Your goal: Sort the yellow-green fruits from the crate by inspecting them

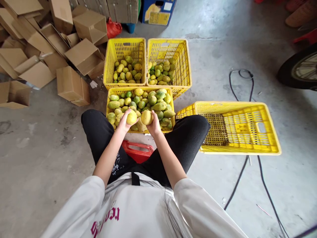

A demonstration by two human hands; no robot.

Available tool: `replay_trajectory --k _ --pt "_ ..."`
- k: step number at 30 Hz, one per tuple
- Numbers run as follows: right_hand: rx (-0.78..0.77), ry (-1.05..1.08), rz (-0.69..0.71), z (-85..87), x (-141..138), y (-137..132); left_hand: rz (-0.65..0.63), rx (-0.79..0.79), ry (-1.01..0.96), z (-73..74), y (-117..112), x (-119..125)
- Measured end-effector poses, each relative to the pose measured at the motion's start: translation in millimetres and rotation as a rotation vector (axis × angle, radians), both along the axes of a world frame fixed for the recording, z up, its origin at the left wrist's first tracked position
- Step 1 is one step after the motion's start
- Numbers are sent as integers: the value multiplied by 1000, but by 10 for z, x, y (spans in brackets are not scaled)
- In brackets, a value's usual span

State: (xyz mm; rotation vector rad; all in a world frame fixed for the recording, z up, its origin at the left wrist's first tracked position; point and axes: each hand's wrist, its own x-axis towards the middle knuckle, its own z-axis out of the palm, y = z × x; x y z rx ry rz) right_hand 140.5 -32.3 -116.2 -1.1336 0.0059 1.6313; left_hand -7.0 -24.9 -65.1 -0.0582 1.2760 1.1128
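Observation:
My left hand (124,123) is closed around a round yellow lemon (131,117), held over the near edge of a full yellow crate (108,99). Beside it, my right hand (155,125) grips another lemon (147,117), paler and slightly dull. A small gap separates the two fruits. Under them, the crate holds many green and yellow lemons (159,105), some long and some knobbly. Behind stand two deeper yellow crates, the left one (106,66) and the right one (187,62), each with smaller lemons in the bottom.
To my right a yellow crate (247,148) lies tipped on its side, with a black cable (239,185) on the floor around it. Cardboard boxes (71,85) are heaped at the left. A red plastic stool (138,150) is between my legs. A wheel (300,67) stands far right.

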Motion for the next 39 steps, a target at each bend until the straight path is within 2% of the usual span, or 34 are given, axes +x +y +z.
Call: replay_trajectory --k 5,11,15,17,24,30,36,39 --pt "65 -86 26 -48 -15 -37 75 -64 13 18 18 -3" --pt "-30 -12 65 -60 12 -13 -3 -109 -108 71 5 49" --pt "-68 -37 55 -40 19 -5 29 -206 -136 49 -6 92" --pt "-70 -58 38 -7 13 -8 32 -197 -124 19 -7 94" --pt "-72 5 -40 232 -9 2 37 -1 -33 -25 -28 92" --pt "-131 27 -73 319 26 20 96 -81 -1 42 5 79" --pt "-207 -7 43 245 10 2 102 -187 -64 -137 39 -2" --pt "-185 -11 53 213 19 1 80 -206 -95 -220 39 -25"
